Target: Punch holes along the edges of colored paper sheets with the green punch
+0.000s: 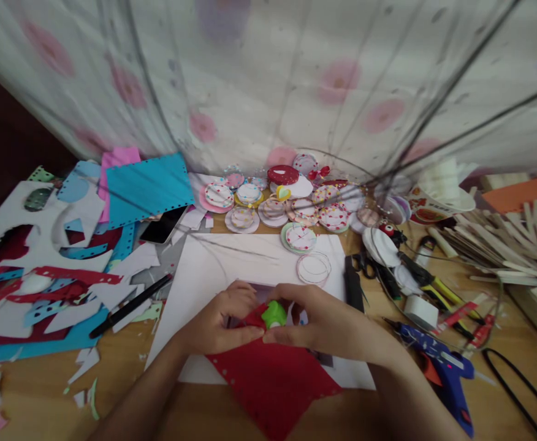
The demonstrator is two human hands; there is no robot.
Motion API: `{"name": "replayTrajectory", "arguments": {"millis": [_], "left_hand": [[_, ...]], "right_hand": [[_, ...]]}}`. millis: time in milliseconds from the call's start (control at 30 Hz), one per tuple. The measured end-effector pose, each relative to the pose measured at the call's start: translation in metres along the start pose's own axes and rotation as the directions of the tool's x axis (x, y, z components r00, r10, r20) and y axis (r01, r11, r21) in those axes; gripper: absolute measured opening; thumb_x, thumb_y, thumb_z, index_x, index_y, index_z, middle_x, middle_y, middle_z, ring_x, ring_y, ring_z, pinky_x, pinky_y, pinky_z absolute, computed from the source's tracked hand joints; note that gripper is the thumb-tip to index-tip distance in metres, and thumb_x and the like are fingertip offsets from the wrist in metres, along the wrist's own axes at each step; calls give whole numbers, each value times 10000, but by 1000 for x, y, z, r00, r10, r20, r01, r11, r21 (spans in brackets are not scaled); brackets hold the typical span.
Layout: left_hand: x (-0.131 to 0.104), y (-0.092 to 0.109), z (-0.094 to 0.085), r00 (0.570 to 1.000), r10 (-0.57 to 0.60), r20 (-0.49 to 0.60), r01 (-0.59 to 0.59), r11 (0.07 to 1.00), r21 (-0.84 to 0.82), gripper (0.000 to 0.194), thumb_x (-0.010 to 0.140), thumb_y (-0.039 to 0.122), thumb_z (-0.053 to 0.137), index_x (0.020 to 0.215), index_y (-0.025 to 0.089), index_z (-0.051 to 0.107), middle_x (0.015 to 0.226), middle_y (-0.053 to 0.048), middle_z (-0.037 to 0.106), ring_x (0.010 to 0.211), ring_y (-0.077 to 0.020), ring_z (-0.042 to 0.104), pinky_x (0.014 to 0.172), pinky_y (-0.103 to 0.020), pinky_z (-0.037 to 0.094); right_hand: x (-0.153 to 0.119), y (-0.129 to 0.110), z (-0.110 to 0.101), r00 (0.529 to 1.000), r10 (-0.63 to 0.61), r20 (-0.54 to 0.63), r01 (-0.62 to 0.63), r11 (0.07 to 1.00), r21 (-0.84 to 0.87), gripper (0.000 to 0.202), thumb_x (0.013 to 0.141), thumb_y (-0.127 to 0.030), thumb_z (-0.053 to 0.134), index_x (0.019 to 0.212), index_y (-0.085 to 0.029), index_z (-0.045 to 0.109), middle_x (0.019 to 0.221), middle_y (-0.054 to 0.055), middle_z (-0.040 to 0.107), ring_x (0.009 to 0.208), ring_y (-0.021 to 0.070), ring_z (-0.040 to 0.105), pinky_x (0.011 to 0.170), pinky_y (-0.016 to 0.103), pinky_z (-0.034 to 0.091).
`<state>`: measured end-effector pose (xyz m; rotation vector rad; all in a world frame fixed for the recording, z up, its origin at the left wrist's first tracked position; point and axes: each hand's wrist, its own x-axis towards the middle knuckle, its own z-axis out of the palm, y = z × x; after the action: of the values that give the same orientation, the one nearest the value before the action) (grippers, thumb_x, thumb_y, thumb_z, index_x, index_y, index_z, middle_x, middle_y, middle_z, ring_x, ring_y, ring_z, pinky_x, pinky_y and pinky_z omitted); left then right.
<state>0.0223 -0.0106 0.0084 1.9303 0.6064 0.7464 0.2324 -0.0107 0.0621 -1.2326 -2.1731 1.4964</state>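
Note:
A red sheet (280,380) with small holes along its edges lies tilted toward me at the front of the desk. My left hand (225,318) pinches its upper edge, thumb on top. Close beside it, my right hand (317,321) curls its thumb and fingers round a small bright green plastic piece (274,313) at the same edge. The green piece may be a craft punch; fingers cover part of it. Under both hands is a large white sheet (195,275), with a greyish-purple item on it mostly hidden by the hands.
Decorated paper discs (249,195) stand in a cluster at the back. Paper scraps, a blue sheet (149,190), a phone (162,225) and a black pen (130,305) fill the left. On the right lie a blue glue gun (438,361), pliers (434,288), scissors (364,264) and wooden sticks (512,239).

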Motion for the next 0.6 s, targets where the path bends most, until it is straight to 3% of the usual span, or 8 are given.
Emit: {"name": "replayTrajectory", "arguments": {"millis": [267, 433, 600], "left_hand": [[-2, -2, 1, 1000, 8, -13, -8, 1000, 12, 360, 831, 304, 603, 532, 180, 446, 534, 27, 442, 636, -155, 493, 836, -375, 401], [0, 0, 0, 1000, 9, -19, -8, 1000, 18, 339, 849, 353, 579, 571, 178, 493, 575, -1, 520, 686, -178, 541, 848, -387, 397], [0, -1, 0, 1000, 12, -18, -12, 1000, 18, 341, 846, 366, 582, 575, 179, 495, 588, -5, 542, 706, -185, 558, 851, -381, 403]], "right_hand": [[1, 2, 3, 998, -45, 36, 42, 996, 82, 318, 802, -365, 668, 1080, -211, 653, 878, 12, 665, 771, 174, 557, 672, 258, 439], [2, 4, 4, 1000, -23, 16, 21, 996, 91, 316, 779, -312, 696, 1074, -208, 645, 962, 23, 677, 829, 183, 585, 730, 274, 452], [5, 4, 6, 1000, 0, -1, 0, 997, 78, 284, 748, -275, 716, 1011, -186, 657, 922, 21, 674, 830, 184, 579, 738, 278, 445]]}}
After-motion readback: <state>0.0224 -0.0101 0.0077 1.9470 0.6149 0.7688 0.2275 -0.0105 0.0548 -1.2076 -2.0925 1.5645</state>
